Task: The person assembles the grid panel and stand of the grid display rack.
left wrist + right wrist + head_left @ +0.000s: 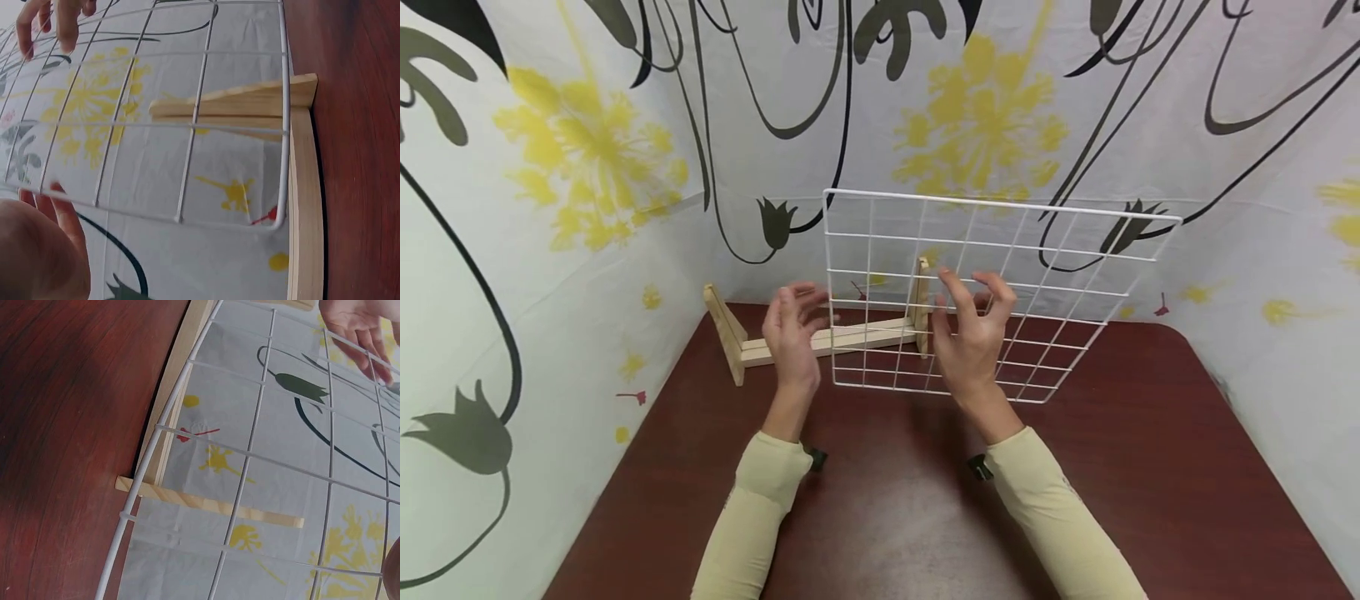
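Note:
A white wire grid panel [880, 387] stands tilted in front of me, its top edge leaning toward the back wall. My right hand [973, 342] is on the near side of the panel, its bent fingers and thumb gripping the wires near the middle. At the panel's left edge is my left hand [793, 337], fingers loosely extended. In the left wrist view the left fingertips [65, 212] come close to the edge wire; whether they touch it I cannot tell. Behind the panel a wooden stand [756, 352] rests on the table, with one upright at each end.
The dark red-brown table [887, 517] reaches to walls on the left, back and right. These are covered with a white sheet [760, 158] printed with yellow flowers and grey-green stems. The stand's right upright [922, 292] shows through the panel's wires.

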`<move>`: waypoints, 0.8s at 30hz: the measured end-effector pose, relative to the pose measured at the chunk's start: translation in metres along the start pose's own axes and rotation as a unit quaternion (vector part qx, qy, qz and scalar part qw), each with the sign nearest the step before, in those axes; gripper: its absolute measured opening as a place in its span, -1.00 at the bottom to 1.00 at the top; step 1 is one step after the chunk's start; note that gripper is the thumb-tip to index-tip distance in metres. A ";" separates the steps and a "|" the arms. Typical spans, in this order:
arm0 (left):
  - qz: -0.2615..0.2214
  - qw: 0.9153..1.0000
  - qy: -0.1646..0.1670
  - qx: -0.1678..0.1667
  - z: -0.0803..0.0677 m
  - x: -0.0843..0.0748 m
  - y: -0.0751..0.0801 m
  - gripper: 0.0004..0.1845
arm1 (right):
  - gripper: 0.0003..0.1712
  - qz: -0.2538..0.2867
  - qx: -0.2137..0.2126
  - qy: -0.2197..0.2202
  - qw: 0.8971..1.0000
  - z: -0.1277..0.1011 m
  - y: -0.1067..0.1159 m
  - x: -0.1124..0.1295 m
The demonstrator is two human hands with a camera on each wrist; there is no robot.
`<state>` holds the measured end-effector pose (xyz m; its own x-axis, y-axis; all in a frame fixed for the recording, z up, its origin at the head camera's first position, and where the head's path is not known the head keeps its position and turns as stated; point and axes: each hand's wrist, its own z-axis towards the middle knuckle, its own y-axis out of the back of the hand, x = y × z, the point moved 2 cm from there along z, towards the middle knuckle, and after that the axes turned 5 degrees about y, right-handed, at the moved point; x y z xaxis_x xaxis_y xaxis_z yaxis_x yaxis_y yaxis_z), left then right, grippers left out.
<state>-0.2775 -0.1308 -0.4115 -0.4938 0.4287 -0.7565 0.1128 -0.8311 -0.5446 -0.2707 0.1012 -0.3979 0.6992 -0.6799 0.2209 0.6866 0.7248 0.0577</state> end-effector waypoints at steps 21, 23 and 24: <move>0.323 0.916 -0.001 -0.237 0.034 -0.022 0.102 -0.15 | -0.58 -0.001 -0.004 0.003 1.000 0.000 0.002 0.004; 0.341 0.914 0.045 -0.216 0.036 -0.018 0.108 -0.07 | -0.58 0.000 -0.003 0.004 1.000 -0.001 0.002 0.004; 0.349 0.912 0.066 -0.204 0.037 -0.016 0.110 -0.06 | -0.59 -0.001 -0.001 0.004 1.000 -0.002 0.002 0.004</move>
<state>-0.2887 -0.2424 -0.4459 -0.0725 -0.0935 -0.9930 0.6848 -0.7285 0.0186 -0.2657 0.0999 -0.3984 0.6998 -0.6821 0.2124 0.6880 0.7235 0.0565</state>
